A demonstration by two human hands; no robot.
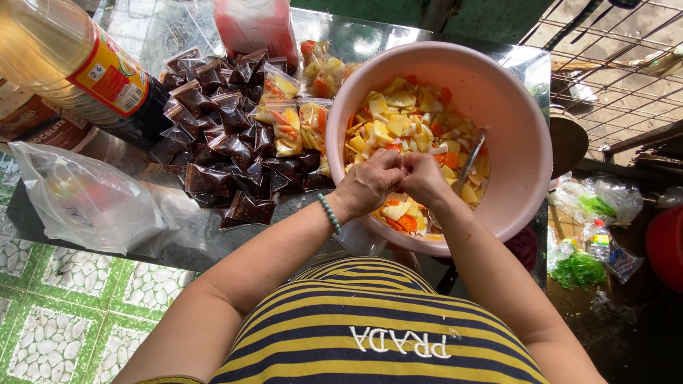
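While both hands met over the near side of the pink bowl [512,135], their fingers were bunched close together. The left hand [368,183] and the right hand [425,178] touched each other at the fingertips. They seemed to pinch something small between them, but what it was could not be seen. A string of green beads [329,214] sat on the left wrist.

Under the hands, the pink bowl was full of cut fruit pieces [402,121], yellow, white and orange. A metal spoon [469,162] leaned inside the bowl, just right of the hands.

Left of the bowl, touching its side, lay small clear bags of the same fruit [288,128]. Further left of the bowl was a heap of little bags of dark brown sauce [213,121]. All of them rested on the shiny metal bench [192,238].

Far left of the bowl lay a big crumpled plastic bag [89,203]. Behind that bag, a large bottle [64,64] with a red and yellow label lay on its side. Behind the bowl stood a pink-red bag [256,25].

Right of the bowl, lower down, were green leaves in plastic [580,269] and a small bottle [600,242].

Nearest to the camera, the person wore a shirt [363,313] with yellow and dark blue stripes.
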